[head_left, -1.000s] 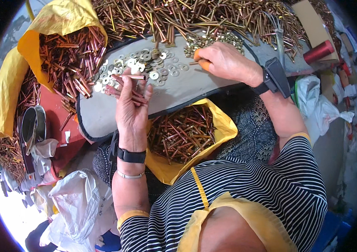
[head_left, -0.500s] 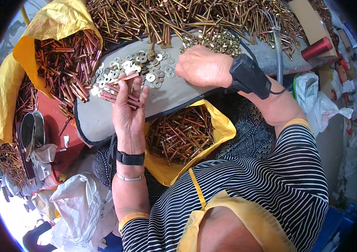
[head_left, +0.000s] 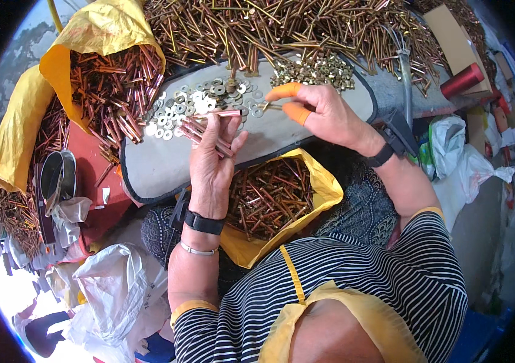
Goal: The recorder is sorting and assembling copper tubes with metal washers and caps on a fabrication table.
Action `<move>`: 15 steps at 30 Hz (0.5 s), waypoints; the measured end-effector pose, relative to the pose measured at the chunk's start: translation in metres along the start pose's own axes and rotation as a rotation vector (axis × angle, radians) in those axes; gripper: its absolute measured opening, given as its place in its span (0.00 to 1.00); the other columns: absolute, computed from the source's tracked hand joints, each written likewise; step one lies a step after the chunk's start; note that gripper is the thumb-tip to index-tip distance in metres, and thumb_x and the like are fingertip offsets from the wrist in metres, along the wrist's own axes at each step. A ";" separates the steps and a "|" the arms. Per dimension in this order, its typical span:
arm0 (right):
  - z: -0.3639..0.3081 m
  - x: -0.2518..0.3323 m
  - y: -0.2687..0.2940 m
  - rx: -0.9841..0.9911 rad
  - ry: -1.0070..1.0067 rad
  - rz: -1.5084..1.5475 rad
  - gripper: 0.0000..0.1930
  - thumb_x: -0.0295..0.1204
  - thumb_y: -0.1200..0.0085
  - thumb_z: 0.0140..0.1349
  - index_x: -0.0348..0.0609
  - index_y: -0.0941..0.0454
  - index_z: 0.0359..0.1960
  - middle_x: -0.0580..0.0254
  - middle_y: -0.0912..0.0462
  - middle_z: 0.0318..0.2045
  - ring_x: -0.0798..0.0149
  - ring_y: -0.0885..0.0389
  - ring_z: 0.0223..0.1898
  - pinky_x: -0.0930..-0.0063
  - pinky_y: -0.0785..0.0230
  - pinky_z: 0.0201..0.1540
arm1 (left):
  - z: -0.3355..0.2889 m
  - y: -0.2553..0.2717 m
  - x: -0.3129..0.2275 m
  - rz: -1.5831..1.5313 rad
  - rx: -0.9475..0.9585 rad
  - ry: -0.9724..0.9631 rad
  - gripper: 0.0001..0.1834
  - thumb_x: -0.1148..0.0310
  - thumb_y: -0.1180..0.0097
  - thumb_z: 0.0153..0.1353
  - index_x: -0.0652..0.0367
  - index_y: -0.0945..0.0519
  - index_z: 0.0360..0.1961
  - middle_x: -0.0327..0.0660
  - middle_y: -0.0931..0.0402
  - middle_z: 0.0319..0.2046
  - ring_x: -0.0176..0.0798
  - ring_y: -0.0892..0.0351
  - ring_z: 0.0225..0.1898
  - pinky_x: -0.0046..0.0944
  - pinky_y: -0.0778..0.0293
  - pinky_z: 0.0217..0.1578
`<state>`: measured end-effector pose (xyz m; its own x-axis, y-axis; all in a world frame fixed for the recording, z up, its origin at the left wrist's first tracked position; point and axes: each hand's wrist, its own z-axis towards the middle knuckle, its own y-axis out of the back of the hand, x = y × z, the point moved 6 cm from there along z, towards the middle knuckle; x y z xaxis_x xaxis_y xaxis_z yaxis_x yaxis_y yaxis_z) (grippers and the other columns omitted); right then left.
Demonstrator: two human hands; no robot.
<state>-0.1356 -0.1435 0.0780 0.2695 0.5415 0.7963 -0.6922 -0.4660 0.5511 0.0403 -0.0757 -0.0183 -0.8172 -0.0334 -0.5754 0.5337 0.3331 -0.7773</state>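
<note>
My left hand (head_left: 210,166), palm up, is closed around several copper-coloured metal sleeves (head_left: 194,134). One more sleeve (head_left: 228,113) lies across its fingertips, by the thumb. Orange finger covers show on the thumb and index finger of my right hand (head_left: 330,115). A thin brass-coloured bolt (head_left: 273,106) sticks out between those two fingers toward the left hand; its far end is hard to make out. Loose flat washers (head_left: 175,109) are spread over the grey mat (head_left: 160,166) behind the left hand. Small brass-coloured nuts (head_left: 318,71) are heaped beyond the right hand.
A large pile of long bolts (head_left: 221,27) covers the far side. One yellow sack (head_left: 103,27) spills sleeves at the left; another yellow sack (head_left: 327,184), filled with copper-coloured pieces, rests at my lap. A red spool (head_left: 462,81) and a cardboard piece (head_left: 454,36) lie far right.
My right hand has turned from a closed fist near the nuts, fingers now visible with a bolt between them. The left hand still holds its sleeves; the whole view has shifted slightly.
</note>
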 end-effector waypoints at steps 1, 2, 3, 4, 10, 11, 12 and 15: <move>0.002 0.008 -0.003 0.006 0.034 -0.026 0.13 0.24 0.49 0.59 0.44 0.22 0.46 0.65 0.36 0.14 0.80 0.39 0.18 0.81 0.45 0.21 | 0.000 -0.001 0.001 0.003 0.008 0.009 0.11 0.64 0.45 0.62 0.55 0.27 0.43 0.43 0.21 0.41 0.39 0.20 0.44 0.42 0.19 0.37; 0.004 0.016 -0.006 0.013 0.068 -0.052 0.13 0.24 0.49 0.58 0.44 0.21 0.46 0.64 0.35 0.14 0.79 0.39 0.18 0.81 0.45 0.20 | -0.001 -0.005 0.001 0.012 0.049 0.005 0.11 0.64 0.45 0.62 0.54 0.27 0.43 0.44 0.21 0.41 0.40 0.20 0.44 0.41 0.19 0.36; 0.004 0.019 -0.009 0.019 0.092 -0.078 0.13 0.23 0.49 0.58 0.43 0.21 0.45 0.63 0.33 0.14 0.78 0.39 0.17 0.80 0.44 0.20 | -0.002 -0.005 0.004 0.022 0.028 0.011 0.11 0.64 0.45 0.63 0.54 0.28 0.44 0.44 0.22 0.41 0.40 0.20 0.44 0.41 0.18 0.36; 0.006 0.018 -0.011 0.042 0.129 -0.131 0.13 0.23 0.49 0.57 0.43 0.21 0.44 0.58 0.29 0.15 0.75 0.35 0.16 0.79 0.42 0.20 | -0.004 -0.006 0.005 0.032 0.007 0.017 0.11 0.64 0.46 0.63 0.54 0.28 0.44 0.44 0.22 0.42 0.40 0.20 0.44 0.41 0.18 0.36; 0.006 0.025 -0.025 -0.129 0.313 -0.259 0.13 0.30 0.44 0.55 0.38 0.21 0.41 0.51 0.21 0.27 0.54 0.20 0.27 0.67 0.31 0.26 | -0.006 -0.009 0.012 0.079 0.048 0.015 0.12 0.65 0.48 0.64 0.55 0.29 0.47 0.43 0.23 0.42 0.39 0.20 0.42 0.40 0.18 0.35; 0.005 0.027 -0.033 -0.170 0.323 -0.297 0.16 0.33 0.42 0.54 0.39 0.22 0.43 0.53 0.22 0.33 0.54 0.20 0.32 0.67 0.28 0.30 | -0.008 -0.016 0.016 0.099 0.086 0.010 0.12 0.65 0.48 0.64 0.55 0.29 0.47 0.43 0.23 0.42 0.38 0.20 0.41 0.39 0.19 0.34; 0.004 0.030 -0.041 -0.223 0.474 -0.379 0.19 0.34 0.42 0.56 0.40 0.25 0.48 0.55 0.22 0.35 0.56 0.20 0.32 0.68 0.28 0.32 | -0.009 -0.019 0.024 0.101 0.095 0.042 0.12 0.67 0.48 0.65 0.56 0.30 0.48 0.39 0.24 0.42 0.34 0.22 0.41 0.36 0.21 0.38; -0.006 0.038 -0.058 -0.243 0.724 -0.295 0.21 0.36 0.43 0.58 0.41 0.27 0.52 0.57 0.21 0.38 0.58 0.20 0.35 0.68 0.26 0.38 | -0.022 -0.014 0.052 -0.047 0.167 0.053 0.14 0.70 0.51 0.65 0.55 0.32 0.51 0.36 0.27 0.44 0.33 0.25 0.45 0.30 0.26 0.46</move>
<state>-0.0889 -0.0921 0.0745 0.0211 0.9746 0.2229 -0.8087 -0.1145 0.5770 -0.0144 -0.0612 -0.0315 -0.8502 0.0060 -0.5264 0.5195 0.1715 -0.8371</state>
